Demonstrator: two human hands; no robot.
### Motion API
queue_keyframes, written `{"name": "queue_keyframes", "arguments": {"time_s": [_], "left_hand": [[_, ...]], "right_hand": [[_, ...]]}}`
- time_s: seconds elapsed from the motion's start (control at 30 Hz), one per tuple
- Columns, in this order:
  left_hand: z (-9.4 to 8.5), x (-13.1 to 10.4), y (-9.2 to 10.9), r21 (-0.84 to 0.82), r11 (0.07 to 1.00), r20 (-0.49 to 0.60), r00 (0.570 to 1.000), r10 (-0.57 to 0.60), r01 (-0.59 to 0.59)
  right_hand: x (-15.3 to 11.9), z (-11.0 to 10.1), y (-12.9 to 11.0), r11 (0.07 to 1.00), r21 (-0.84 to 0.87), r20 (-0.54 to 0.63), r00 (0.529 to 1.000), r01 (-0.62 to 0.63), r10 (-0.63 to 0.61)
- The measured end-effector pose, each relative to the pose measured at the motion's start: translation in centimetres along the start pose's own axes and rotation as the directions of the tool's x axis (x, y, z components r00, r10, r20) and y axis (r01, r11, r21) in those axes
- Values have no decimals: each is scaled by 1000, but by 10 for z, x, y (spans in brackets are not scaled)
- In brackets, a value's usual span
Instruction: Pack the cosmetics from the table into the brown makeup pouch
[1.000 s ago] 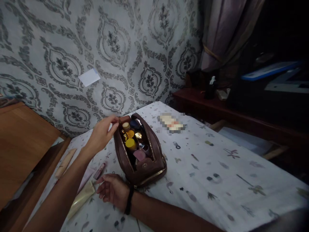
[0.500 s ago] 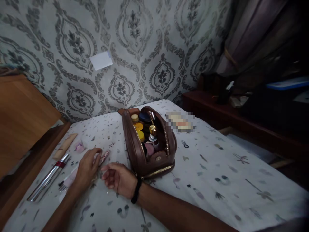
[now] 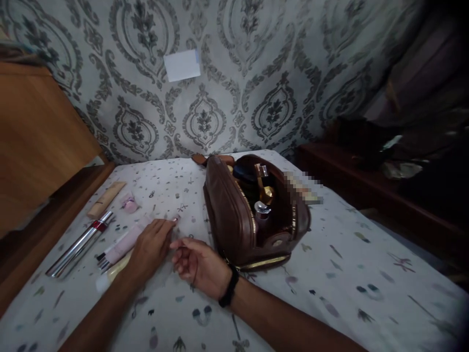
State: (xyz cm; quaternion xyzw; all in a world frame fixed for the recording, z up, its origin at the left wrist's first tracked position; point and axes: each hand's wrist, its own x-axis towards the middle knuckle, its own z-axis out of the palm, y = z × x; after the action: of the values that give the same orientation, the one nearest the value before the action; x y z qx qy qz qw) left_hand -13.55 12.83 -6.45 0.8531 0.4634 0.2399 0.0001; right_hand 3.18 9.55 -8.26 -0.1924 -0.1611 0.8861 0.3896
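My left hand (image 3: 154, 244) lies low over the bedsheet, its fingers together over a small pink lip gloss tube (image 3: 176, 218); only the tube's end shows past the fingertips. Beside it my right hand (image 3: 200, 268), with a black band at the wrist, is palm up, fingers loosely curled and nothing visible in them. A pale pink tube (image 3: 122, 244) and a cream-coloured tube (image 3: 116, 270) lie partly under the left forearm and hand. To the right stands a brown makeup bag (image 3: 230, 210), unzipped, holding a silver-capped bottle (image 3: 262, 210) and a gold-capped bottle (image 3: 267, 194).
Left of my hands lie a silver tube with a red band (image 3: 78, 247), a beige tube (image 3: 106, 199) and a small pink jar (image 3: 129, 203). A wooden panel (image 3: 44, 142) borders the bed at left. Beyond the bag lies a blurred flat item (image 3: 308, 193).
The view has shifted, with the bag now further right and larger. My left hand has come down over the lip gloss tube and covers most of it. My right hand keeps its curl.
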Motion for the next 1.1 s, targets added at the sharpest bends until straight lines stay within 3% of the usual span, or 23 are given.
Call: {"name": "queue_keyframes", "arguments": {"time_s": [0.17,0.3,0.4,0.6,0.73,0.83,1.0,1.1], "left_hand": [[-25,0,-18,-28,988,-107,982,-153,151],[-48,-3,-43,39,936,-243,912,-331,350],[-64,-6,-56,85,903,-328,867,-374,421],[-87,-15,-70,66,834,-511,736,-444,548],[-85,-17,-77,81,800,-472,730,-494,594],[-76,-17,-80,151,778,-398,758,-517,610],[-59,-18,-84,213,832,-142,859,-493,512],[-56,-20,-86,205,840,5,858,-514,503]], "right_hand": [[-1,2,-2,1000,-4,-8,1000,3,-3],[-2,3,-2,1000,-6,-11,1000,-6,5],[-2,4,-2,1000,-9,-24,1000,-1,1],[-3,8,-3,1000,-27,-50,999,-5,4],[-4,9,-3,1000,-29,-67,998,0,-2],[-4,10,-3,999,-39,-71,998,0,-2],[-4,11,-2,999,-44,-79,997,7,-10],[-4,10,-1,999,-46,-71,997,13,-16]]}}
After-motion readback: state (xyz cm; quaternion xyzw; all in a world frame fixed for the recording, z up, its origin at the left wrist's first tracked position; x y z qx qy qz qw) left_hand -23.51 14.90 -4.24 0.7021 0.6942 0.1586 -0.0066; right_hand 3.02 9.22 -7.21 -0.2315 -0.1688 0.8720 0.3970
